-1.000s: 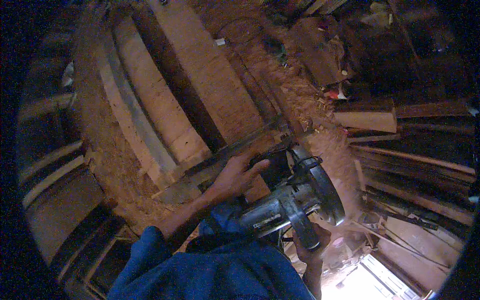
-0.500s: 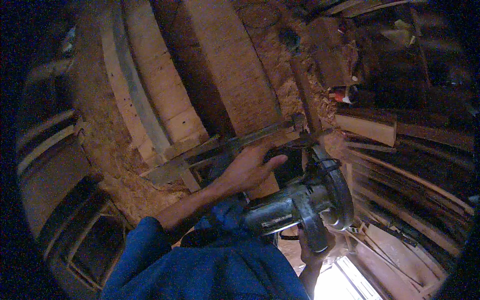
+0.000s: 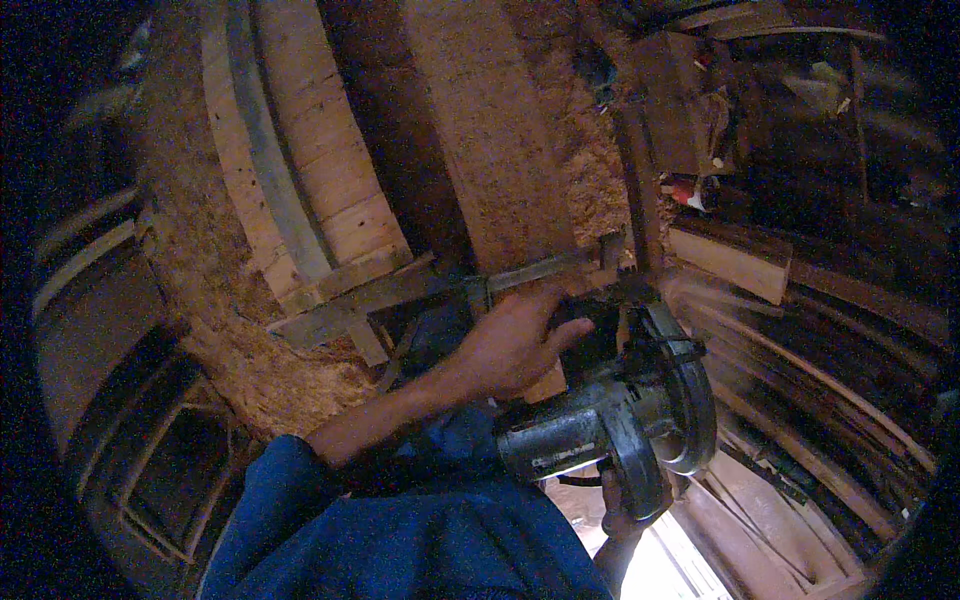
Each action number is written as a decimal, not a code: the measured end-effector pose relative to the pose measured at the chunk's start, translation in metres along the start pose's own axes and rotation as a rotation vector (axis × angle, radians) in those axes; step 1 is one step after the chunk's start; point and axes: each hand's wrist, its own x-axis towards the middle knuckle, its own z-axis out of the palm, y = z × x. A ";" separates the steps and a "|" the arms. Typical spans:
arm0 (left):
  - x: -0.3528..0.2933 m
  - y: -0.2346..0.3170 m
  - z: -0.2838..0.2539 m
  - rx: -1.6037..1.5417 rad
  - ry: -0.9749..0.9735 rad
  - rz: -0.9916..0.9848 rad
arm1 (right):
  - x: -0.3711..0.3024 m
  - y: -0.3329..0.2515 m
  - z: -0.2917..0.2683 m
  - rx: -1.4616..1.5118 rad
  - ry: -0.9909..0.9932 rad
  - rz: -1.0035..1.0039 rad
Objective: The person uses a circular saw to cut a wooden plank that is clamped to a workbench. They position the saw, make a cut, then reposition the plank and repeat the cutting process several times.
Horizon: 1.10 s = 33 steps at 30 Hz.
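My right hand [image 3: 628,512] is wrapped round the rear handle of a dark metal circular saw [image 3: 560,435], below its round blade guard [image 3: 685,405]. My left hand [image 3: 512,345] lies palm down just left of the saw, thumb stretched out toward it and fingers reaching forward. Under and beyond that hand is a wooden board [image 3: 500,150], which runs away from me. Fine dust [image 3: 705,298] sprays off to the right of the saw's front. The blade and the fingertips of my left hand are too dark to make out.
Left of the board stands a plank piece [image 3: 335,150] with a grey strip along it, ending at a wooden crosspiece [image 3: 350,320]. Sawdust [image 3: 290,400] covers the ground. Long timbers [image 3: 810,400] and a short light block [image 3: 735,262] lie at right. Bright light enters at lower right.
The view has shifted slightly, and the boards sit a little farther right in it. The saw and both hands have moved slightly, with my grip unchanged. Dust still sprays right.
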 end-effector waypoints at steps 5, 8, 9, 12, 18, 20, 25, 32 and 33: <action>0.001 0.001 0.001 0.081 0.021 0.009 | 0.006 -0.026 0.005 -0.049 0.104 0.014; 0.001 -0.001 0.000 0.087 0.017 0.047 | 0.009 -0.032 0.009 -0.124 0.161 -0.091; 0.002 -0.002 0.000 0.096 0.011 0.062 | 0.009 -0.030 0.010 -0.150 0.172 -0.097; 0.003 -0.006 0.001 -0.007 -0.087 -0.080 | 0.007 -0.016 0.008 -0.226 0.201 -0.147; 0.004 -0.002 0.001 0.086 0.028 0.019 | 0.007 0.012 0.002 -0.357 0.170 -0.208; 0.003 0.001 -0.003 0.095 -0.001 0.010 | 0.008 0.011 0.003 -0.380 0.179 -0.251; -0.001 0.008 -0.011 0.053 -0.032 -0.018 | 0.004 -0.009 0.003 -0.281 0.102 -0.050; 0.008 0.009 -0.022 0.088 0.023 0.062 | 0.010 -0.017 0.004 -0.449 0.144 -0.215; 0.008 0.009 -0.020 0.101 0.058 0.058 | 0.008 -0.010 0.003 -0.493 0.120 -0.200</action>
